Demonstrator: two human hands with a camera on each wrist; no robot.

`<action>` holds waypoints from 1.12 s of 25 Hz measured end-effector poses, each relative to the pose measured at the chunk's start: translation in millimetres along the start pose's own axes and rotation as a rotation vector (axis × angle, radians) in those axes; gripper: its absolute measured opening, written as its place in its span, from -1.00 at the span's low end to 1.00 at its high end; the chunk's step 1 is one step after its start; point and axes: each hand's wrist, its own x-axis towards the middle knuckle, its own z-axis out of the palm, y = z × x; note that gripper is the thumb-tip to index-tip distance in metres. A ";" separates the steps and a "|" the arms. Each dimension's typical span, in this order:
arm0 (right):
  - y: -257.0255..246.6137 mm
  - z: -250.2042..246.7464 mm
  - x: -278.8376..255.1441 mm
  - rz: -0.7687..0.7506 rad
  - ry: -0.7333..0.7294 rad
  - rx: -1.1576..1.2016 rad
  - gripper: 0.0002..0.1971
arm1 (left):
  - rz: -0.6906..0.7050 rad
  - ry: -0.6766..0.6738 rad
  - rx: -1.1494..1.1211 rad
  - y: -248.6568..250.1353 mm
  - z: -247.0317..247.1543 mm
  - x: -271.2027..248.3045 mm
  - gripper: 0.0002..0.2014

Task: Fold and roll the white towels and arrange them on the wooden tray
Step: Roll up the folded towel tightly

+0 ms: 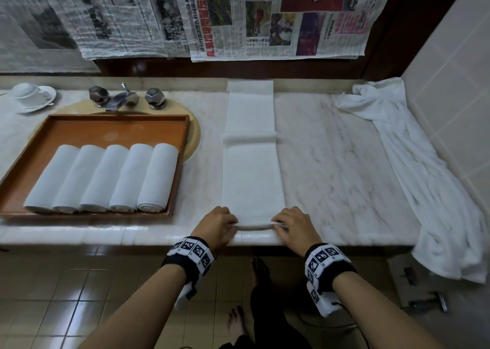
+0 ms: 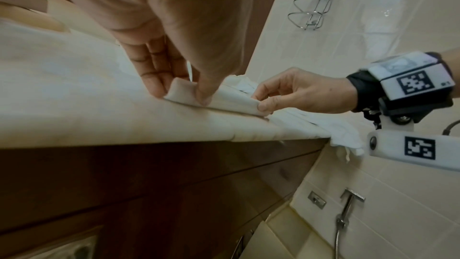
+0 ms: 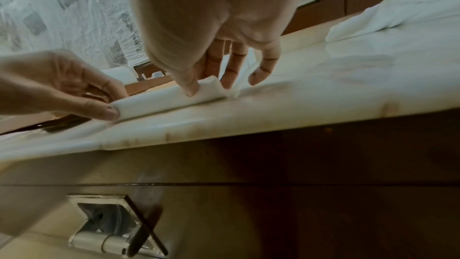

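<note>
We see a long folded white towel (image 1: 252,163) laid flat on the marble counter (image 1: 331,163), running from the back ledge to the front edge, with a raised crease across its middle. At the near end, the left hand (image 1: 218,225) and right hand (image 1: 293,226) each pinch one corner of the towel's edge, which is turned up into a first small roll. From the left wrist view, the left thumb and fingers (image 2: 159,78) are curled round the rolled edge; from the right wrist view, the right thumb and forefinger nip the other end while the remaining fingers (image 3: 263,66) reach down to the counter. To the left, the wooden tray (image 1: 106,131) sits over the basin, just beside the towel but apart from it. We count five rolled towels (image 1: 103,179) lying side by side in its near half, touching one another. A loose heap of white towels (image 1: 424,176) lies along the right wall and hangs over the counter's front edge. A tap (image 1: 124,98) stands behind the tray, and an upturned cup and saucer (image 1: 31,96) sit at the far left. Newspaper sheets (image 1: 238,17) hang above the counter.
</note>
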 end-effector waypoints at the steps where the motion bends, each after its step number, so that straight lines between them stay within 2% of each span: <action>1: -0.4 -1.2 0.8 0.027 -0.018 -0.009 -0.88 | 0.006 0.009 -0.020 -2.8 -0.1 -0.9 -0.81; 4: -0.8 -5.5 4.6 0.115 -0.068 0.003 -0.89 | -0.005 0.058 -0.108 -8.7 -2.7 -0.8 -0.88; 7: -2.1 -8.3 9.5 0.194 -0.068 0.045 -0.96 | -0.094 0.084 -0.192 -9.8 -7.2 2.6 -0.93; 14: -6.2 -2.8 20.0 0.253 -0.015 -0.097 -0.94 | -0.234 0.079 -0.116 -1.7 -9.1 13.4 -0.93; 16: -9.0 1.7 19.8 0.183 0.058 -0.171 -0.94 | -0.243 0.086 -0.026 3.0 -7.3 15.8 -0.91; 19: -7.8 16.8 11.2 -0.014 0.106 -0.112 -0.69 | -0.181 0.030 0.105 11.3 1.2 15.9 -0.80; 21: -10.2 19.1 4.0 -0.095 0.114 -0.080 -0.82 | -0.163 0.006 0.130 16.1 6.3 13.3 -0.73; 23: -9.3 18.2 2.3 -0.161 0.144 -0.082 -0.94 | -0.147 0.025 0.131 16.7 8.5 10.1 -0.79; 26: -4.9 17.9 8.2 -0.179 0.143 -0.110 -0.96 | -0.091 -0.008 0.164 12.3 8.6 9.6 -0.72; 28: -4.3 16.9 12.6 -0.181 0.135 -0.108 -0.79 | -0.065 -0.018 0.202 9.6 5.3 13.8 -0.76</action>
